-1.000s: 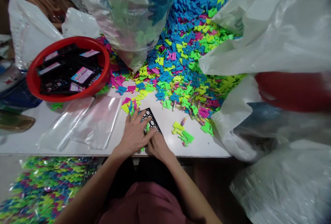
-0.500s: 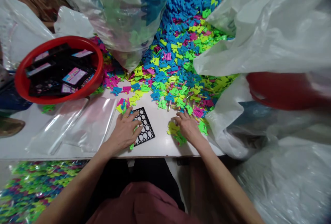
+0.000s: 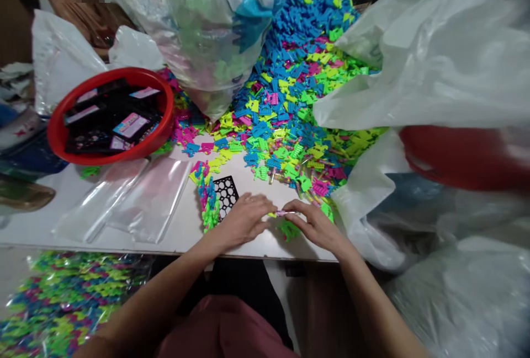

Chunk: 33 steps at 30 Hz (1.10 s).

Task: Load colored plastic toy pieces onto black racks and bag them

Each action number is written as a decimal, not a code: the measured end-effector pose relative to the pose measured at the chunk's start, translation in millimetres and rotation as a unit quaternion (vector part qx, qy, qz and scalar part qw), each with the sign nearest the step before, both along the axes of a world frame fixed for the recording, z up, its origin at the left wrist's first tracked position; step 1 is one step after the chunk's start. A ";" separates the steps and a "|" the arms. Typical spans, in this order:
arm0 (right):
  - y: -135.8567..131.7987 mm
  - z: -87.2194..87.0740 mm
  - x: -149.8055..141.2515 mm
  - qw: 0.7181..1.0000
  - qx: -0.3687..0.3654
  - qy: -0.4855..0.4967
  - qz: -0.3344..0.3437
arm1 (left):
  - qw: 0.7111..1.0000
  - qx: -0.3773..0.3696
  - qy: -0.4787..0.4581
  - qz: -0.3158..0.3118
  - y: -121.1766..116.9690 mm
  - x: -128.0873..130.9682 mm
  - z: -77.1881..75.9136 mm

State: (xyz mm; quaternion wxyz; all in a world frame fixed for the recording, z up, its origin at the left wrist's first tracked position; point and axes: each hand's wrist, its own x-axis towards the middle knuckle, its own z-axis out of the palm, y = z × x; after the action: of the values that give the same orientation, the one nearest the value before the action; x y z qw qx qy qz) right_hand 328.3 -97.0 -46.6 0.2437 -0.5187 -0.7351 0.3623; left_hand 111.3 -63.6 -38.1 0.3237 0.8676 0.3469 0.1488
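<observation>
My left hand [image 3: 244,219] and my right hand [image 3: 313,223] meet near the table's front edge. Between their fingertips they pinch a small thin pink and yellow plastic piece [image 3: 285,213]. A black honeycomb-patterned card [image 3: 226,197] lies just left of my left hand, partly under it, with a row of small coloured plastic pieces [image 3: 208,203] along its left side. A few green pieces [image 3: 289,229] lie under my right hand. A large heap of small blue, green, yellow and pink plastic pieces [image 3: 290,99] covers the table behind.
A red basin [image 3: 62,145] holding black packaged cards stands at the left. Clear plastic sleeves [image 3: 136,198] lie flat beside it. Big plastic bags [image 3: 422,60] bulge at the right and back centre. A bag of coloured pieces [image 3: 62,303] sits below the table's edge.
My right hand left the green pieces and came toward the left hand. My left hand slid right off the black card. Both now pinch one small piece between them.
</observation>
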 end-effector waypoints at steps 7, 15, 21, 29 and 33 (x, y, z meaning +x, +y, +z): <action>-9.8 -5.1 -7.5 0.991 -0.045 0.127 -0.025 | 0.850 -0.455 -0.212 0.160 -14.9 7.1 -4.4; -22.5 -18.4 -33.3 0.994 0.071 0.075 -0.046 | 0.820 -0.442 -0.238 0.276 -28.1 3.7 -13.1; -22.2 -13.7 -30.0 0.994 0.042 0.091 -0.031 | 0.801 -0.478 -0.243 0.266 -28.1 4.8 -7.9; -39.8 -6.5 -32.1 0.998 0.037 0.022 0.036 | 0.787 -0.512 -0.238 0.247 -37.4 -2.8 -10.1; -53.1 -11.5 -44.5 0.988 0.114 -0.103 0.031 | 0.804 -0.491 -0.228 0.245 -39.0 -6.3 -18.8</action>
State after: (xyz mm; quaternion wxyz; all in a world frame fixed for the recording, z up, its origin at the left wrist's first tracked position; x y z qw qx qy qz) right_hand 283.8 -150.2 -58.1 0.2131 -0.4986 -0.8087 0.2280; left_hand 105.0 -102.6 -56.8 0.7289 0.4202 0.4909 0.2261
